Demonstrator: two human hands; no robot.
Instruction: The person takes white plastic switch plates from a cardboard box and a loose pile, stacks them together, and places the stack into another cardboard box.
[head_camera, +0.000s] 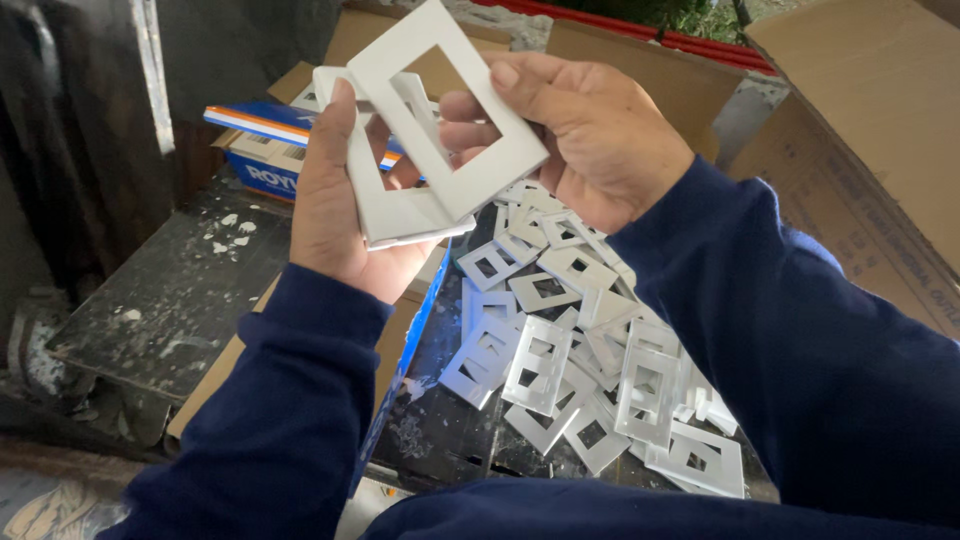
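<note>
Two hands up top, each holding white rectangular cover frames: the right hand (590, 135) has one frame (447, 110), the left hand (335, 205) a small stack (385, 195), maybe two or three. The loose pile (575, 350) at about 5 o'clock is way over twenty, too overlapped to count. Cardboard boxes: one big open one (880, 150) at 2 o'clock, one blue (265, 150) at 10.

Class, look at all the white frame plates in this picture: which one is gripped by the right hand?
The front white plate, pinched by the right hand and overlapping the plates in the left hand. The others lie piled on the dark bench.
</note>
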